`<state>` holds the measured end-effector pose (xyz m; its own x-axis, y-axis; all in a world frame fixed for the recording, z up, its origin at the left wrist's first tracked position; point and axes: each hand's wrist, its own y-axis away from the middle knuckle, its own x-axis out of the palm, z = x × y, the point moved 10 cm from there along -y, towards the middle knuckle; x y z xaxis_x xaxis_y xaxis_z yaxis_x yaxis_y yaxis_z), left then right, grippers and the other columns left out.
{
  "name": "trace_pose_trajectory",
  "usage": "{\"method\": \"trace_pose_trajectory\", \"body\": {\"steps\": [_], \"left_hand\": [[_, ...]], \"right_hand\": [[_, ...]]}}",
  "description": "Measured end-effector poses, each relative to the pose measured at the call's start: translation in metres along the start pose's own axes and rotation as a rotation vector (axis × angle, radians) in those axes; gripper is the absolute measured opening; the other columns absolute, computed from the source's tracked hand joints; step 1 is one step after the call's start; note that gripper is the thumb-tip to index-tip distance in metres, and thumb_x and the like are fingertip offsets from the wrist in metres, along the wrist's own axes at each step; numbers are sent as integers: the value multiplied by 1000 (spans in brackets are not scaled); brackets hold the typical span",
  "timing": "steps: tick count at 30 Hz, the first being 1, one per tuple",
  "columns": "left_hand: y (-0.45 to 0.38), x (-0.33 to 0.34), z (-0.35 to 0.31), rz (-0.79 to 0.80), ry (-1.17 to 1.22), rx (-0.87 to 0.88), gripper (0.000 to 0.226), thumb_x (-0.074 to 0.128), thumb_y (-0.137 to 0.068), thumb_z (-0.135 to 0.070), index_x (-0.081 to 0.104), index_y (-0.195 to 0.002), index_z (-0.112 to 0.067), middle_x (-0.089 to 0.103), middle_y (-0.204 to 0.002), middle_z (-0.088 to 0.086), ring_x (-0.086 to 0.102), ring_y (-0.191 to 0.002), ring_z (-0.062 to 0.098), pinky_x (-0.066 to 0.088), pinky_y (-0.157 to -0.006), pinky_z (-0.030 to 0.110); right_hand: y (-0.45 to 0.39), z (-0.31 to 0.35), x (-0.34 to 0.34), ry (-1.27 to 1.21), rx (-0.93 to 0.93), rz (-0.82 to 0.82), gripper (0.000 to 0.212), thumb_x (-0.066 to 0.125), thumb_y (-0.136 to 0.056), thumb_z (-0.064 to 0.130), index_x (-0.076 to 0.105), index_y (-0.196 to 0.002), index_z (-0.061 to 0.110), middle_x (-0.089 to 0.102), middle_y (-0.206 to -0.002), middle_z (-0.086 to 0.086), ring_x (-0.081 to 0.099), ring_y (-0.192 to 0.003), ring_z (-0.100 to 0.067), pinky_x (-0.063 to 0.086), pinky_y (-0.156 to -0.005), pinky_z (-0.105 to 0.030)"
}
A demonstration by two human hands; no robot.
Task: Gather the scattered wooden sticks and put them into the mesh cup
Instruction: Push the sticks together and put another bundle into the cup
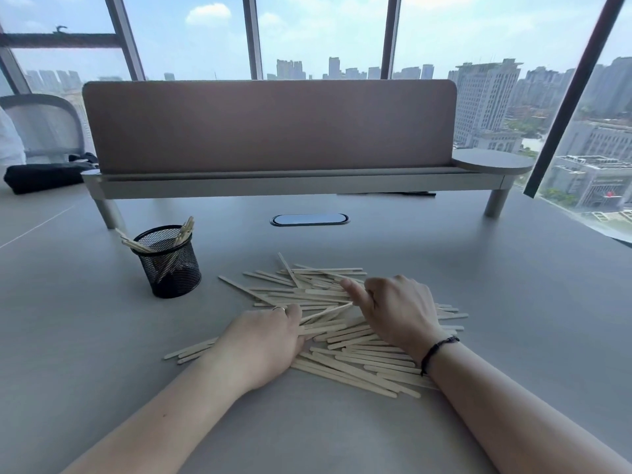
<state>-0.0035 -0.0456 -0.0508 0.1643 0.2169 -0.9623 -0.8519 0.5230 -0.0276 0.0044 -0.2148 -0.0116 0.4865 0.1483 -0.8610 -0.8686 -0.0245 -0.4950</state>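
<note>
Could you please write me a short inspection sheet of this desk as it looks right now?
Surface: grey desk, smooth, with an oval port at the back.
Job's things: sticks lie in a loose pile at the centre; black mesh cup stands upright to the pile's left, a few sticks already in it.
Clutter: dark bag at far left.
Grips: left hand and right hand both rest on the pile, fingers curled around sticks.
Cables: nothing seen.
Surroundings: divider panel on a shelf, a chair at left, windows onto a city.
</note>
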Motion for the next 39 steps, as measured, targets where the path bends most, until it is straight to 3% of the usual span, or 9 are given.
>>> {"method": "trace_pose_trajectory", "body": {"steps": [12, 16, 19, 23, 28, 30, 32, 36, 39], "left_hand": [[3, -4, 17, -51, 87, -103, 9, 31, -105, -26, 32, -101, -18, 70, -106, 11, 66, -97, 37, 35, -65, 38], [4, -17, 39, -233, 191, -154, 14, 33, -105, -31, 31, -102, -17, 73, -91, 11, 68, -81, 39, 39, -59, 37], [12, -32, 53, -468, 493, -72, 33, 33, -102, -46, 41, -104, -14, 70, -70, 6, 71, -64, 29, 48, -47, 37], [30, -56, 70, -693, 840, -35, 32, 52, -95, -44, 46, -90, -13, 47, -49, -11, 56, -49, 1, 27, -38, 11], [44, -61, 110, -923, 1076, -187, 55, 46, -93, -65, 41, -71, -15, 36, -49, 1, 34, -43, 12, 34, -45, 30], [41, -55, 116, -921, 1171, -216, 61, 47, -92, -70, 37, -67, -15, 36, -50, 17, 37, -43, 30, 38, -44, 41], [35, -47, 115, -852, 1238, -216, 70, 49, -88, -74, 37, -66, -8, 36, -51, 26, 38, -43, 36, 38, -44, 49], [22, -27, 108, -698, 1346, -202, 70, 54, -87, -71, 37, -70, -5, 37, -48, 21, 36, -40, 27, 36, -42, 48], [19, -16, 111, -709, 1434, -280, 59, 56, -91, -65, 37, -66, -15, 38, -45, 3, 38, -37, 21, 32, -42, 30]], "right_hand": [[0, 1, -5, -55, 21, -15, 90, 6, -86, 82, 56, -64, 10, 52, -51, -4, 52, -52, -29, 32, -47, -30], [1, 3, -10, -82, 40, -36, 95, -1, -81, 86, 51, -61, 9, 48, -48, -4, 47, -51, -30, 32, -47, -31], [1, 9, -13, -144, 26, -26, 91, 3, -76, 92, 38, -55, 11, 39, -44, -2, 40, -46, -28, 30, -46, -30], [-7, 24, -20, -218, -5, 18, 90, 15, -64, 100, 32, -55, 12, 33, -43, -2, 35, -45, -24, 26, -44, -29], [-17, 61, -42, -624, -5, 57, 80, 64, -56, 88, 26, -54, 17, 23, -47, 6, 21, -48, -13, 20, -46, -30], [-21, 75, -46, -903, 22, 73, 69, 79, -70, 60, 24, -53, 22, 24, -44, 12, 21, -44, -9, 20, -45, -25], [-28, 86, -44, -1090, 44, 77, 62, 75, -85, 38, 25, -51, 25, 26, -41, 13, 22, -39, -7, 22, -43, -21], [-43, 93, -20, -1260, 196, 103, 59, 63, -94, 41, 36, -56, 4, 27, -49, -6, 23, -41, -16, 22, -47, -27], [-45, 93, 0, -1366, 313, 106, 64, 59, -95, 44, 38, -51, 3, 26, -47, -4, 23, -39, -15, 21, -47, -25]]}}
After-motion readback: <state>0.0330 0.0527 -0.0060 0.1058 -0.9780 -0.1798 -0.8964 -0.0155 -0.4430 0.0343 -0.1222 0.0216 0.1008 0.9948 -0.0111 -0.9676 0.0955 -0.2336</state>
